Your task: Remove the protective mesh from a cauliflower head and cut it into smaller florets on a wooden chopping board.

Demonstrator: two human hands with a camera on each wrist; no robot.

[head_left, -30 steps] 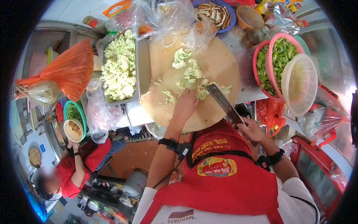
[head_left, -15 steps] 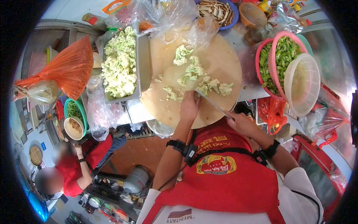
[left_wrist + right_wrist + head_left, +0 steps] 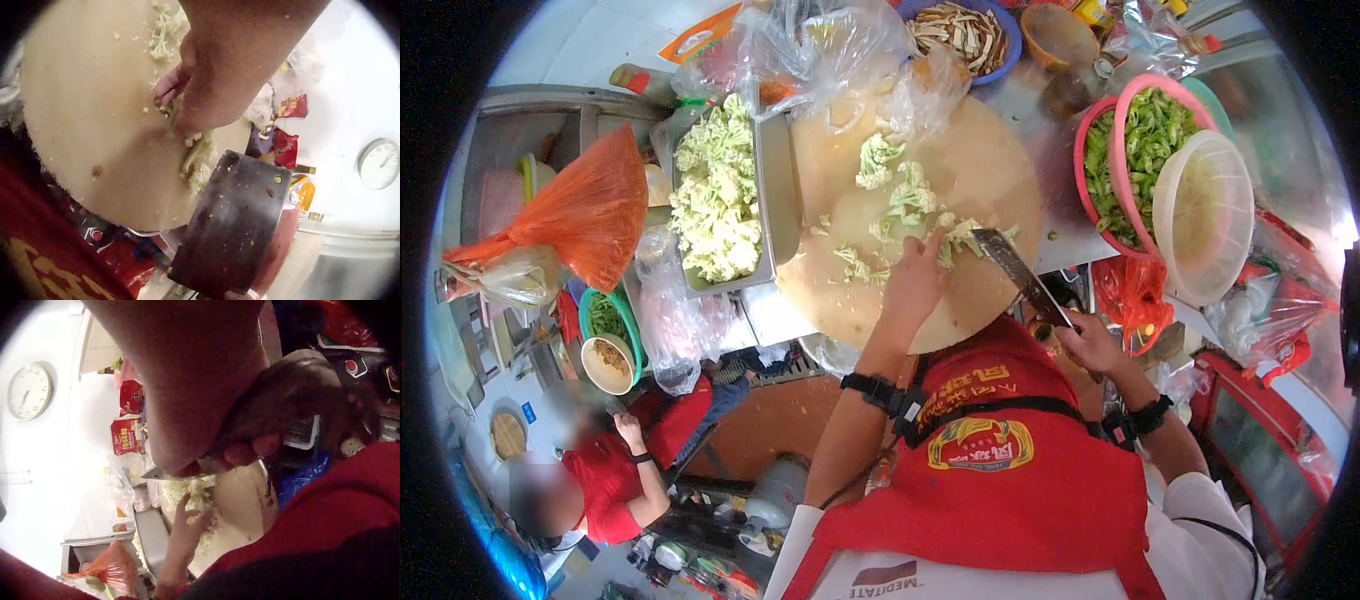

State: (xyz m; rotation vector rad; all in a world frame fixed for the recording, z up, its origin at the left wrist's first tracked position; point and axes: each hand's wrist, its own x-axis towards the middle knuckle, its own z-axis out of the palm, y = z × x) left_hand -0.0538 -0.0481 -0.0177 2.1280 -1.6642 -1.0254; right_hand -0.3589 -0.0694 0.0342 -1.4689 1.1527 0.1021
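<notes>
A round wooden chopping board (image 3: 990, 170) bears several pale cauliflower florets (image 3: 910, 195) and crumbs. My left hand (image 3: 915, 280) is low on it, its fingers around a piece of cauliflower; in the left wrist view a stem and floret (image 3: 199, 169) show beside the fingers, which partly hide them. My right hand (image 3: 1090, 345) grips a cleaver (image 3: 1025, 280) by the handle. The blade slants toward the left hand, its tip over the florets at the board's near right. Small bits cling to its broad face in the left wrist view.
Left of the board stands a metal tray (image 3: 778, 200) heaped with cauliflower. Clear plastic bags (image 3: 830, 45) and a blue bowl of sliced mushrooms (image 3: 1012, 50) crowd the back. Pink baskets of cut green peppers (image 3: 1118, 150) stand right. Another person (image 3: 615, 485) is at lower left.
The cleaver first swung edge-down beside the left fingers, then tipped back with its face showing, slightly to the right. The left hand stayed by the florets, its fingers shifting.
</notes>
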